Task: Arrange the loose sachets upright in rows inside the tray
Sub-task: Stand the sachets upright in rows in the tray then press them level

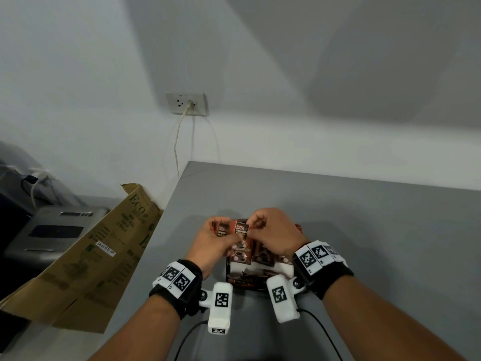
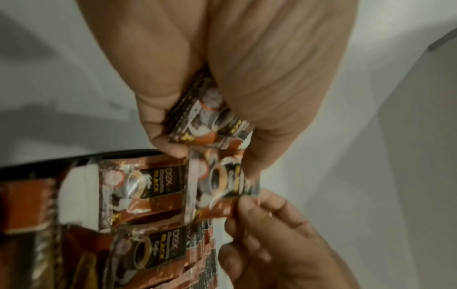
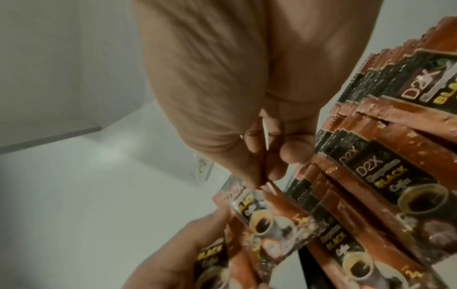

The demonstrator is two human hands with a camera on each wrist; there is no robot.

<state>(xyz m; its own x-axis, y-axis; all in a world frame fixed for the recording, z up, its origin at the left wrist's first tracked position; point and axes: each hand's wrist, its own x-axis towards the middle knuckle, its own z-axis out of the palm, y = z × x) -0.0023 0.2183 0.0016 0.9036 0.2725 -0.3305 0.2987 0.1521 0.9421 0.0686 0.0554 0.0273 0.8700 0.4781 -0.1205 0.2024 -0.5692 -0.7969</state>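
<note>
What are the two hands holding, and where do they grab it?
The left hand grips a few sachets by their lower ends. The right hand pinches one sachet at its top edge.

Beyond the fingertips of both hands the grey tabletop point(image 1: 338, 204) lies open up to the wall point(image 1: 286, 87). Under the fingers, packed sachets point(image 1: 260, 256) fill the tray point(image 1: 250, 285). Left of the left hand point(image 1: 213, 246), a cardboard box point(image 1: 104, 256) borders the table edge.
</note>
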